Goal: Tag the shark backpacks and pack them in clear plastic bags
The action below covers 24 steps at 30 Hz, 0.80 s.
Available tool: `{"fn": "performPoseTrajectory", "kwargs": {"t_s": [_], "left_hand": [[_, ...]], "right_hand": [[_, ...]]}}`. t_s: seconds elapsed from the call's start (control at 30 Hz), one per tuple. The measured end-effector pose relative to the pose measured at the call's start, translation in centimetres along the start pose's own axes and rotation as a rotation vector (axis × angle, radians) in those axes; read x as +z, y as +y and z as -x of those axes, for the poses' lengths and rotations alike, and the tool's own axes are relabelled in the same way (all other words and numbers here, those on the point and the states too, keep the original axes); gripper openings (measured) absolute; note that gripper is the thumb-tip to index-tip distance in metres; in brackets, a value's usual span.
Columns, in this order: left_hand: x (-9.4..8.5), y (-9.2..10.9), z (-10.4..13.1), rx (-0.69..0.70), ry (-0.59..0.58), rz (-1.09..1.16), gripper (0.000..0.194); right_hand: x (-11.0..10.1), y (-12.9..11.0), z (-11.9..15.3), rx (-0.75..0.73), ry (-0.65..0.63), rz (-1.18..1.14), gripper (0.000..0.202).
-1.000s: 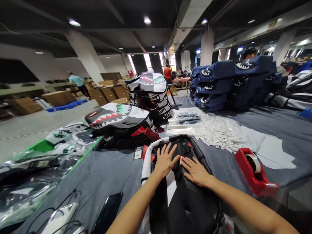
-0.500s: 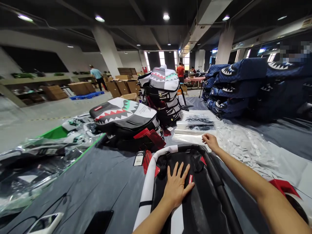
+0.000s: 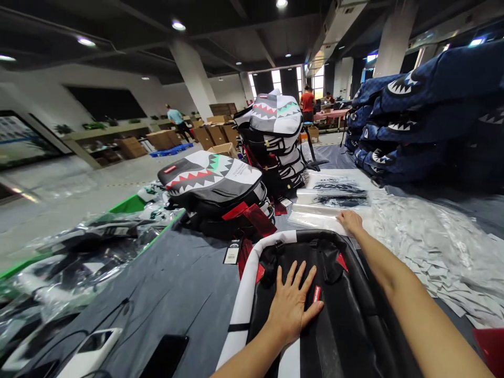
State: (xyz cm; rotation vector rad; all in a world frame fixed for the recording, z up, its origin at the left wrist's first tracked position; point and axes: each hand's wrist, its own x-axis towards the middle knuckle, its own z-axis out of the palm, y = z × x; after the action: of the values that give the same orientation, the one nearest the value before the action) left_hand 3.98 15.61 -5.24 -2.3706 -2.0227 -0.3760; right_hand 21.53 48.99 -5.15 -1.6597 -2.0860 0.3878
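A black and white backpack point(image 3: 338, 320) lies back side up in front of me. My left hand point(image 3: 293, 302) rests flat on it, fingers spread, beside a small red label point(image 3: 317, 294). Beyond the backpack's top edge, my right hand point(image 3: 350, 221) is at the near edge of a stack of clear plastic bags point(image 3: 315, 216); its fingers are curled, and whatever they may hold is too small to make out. Red tags and a white tag point(image 3: 232, 253) lie left of the backpack.
Shark-mouth backpacks point(image 3: 212, 176) lie ahead left, with a taller pile point(image 3: 275, 115) behind. Blue backpacks point(image 3: 433, 105) are stacked at right, near white packets point(image 3: 429, 247). A phone point(image 3: 165, 357) and white device point(image 3: 92, 352) lie front left. Two people stand far back.
The view has turned slightly left. My right hand has come down to the near edge of the plastic bags. My left hand stays flat on the backpack.
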Motion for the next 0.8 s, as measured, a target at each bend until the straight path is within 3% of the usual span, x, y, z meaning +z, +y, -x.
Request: {"fn": "performPoseTrajectory", "kwargs": {"t_s": [0.17, 0.33, 0.5, 0.67, 0.73, 0.8], "left_hand": [[0.0, -0.1, 0.0, 0.007, 0.024, -0.003, 0.076], [0.3, -0.1, -0.3, 0.007, 0.077, 0.02, 0.074], [0.1, 0.0, -0.6, -0.013, 0.04, 0.078, 0.073], [-0.2, 0.2, -0.5, -0.048, 0.101, 0.142, 0.071], [-0.8, 1.1, -1.8, -0.138, 0.181, 0.208, 0.074], [-2.1, 2.6, -4.6, -0.258, 0.246, 0.309, 0.08]], "right_hand": [[-3.3, -1.6, -2.2, 0.039, 0.117, 0.028, 0.019], [-9.0, -3.3, -2.5, -0.036, 0.247, 0.073, 0.023], [-13.7, -7.0, 0.9, -0.285, 0.232, 0.117, 0.017], [-15.2, -11.0, 6.0, -0.475, 0.218, 0.125, 0.019], [-15.5, -12.4, 7.5, -0.499, 0.24, 0.122, 0.021], [-15.9, -13.6, 8.5, -0.518, 0.256, 0.125, 0.022]]}}
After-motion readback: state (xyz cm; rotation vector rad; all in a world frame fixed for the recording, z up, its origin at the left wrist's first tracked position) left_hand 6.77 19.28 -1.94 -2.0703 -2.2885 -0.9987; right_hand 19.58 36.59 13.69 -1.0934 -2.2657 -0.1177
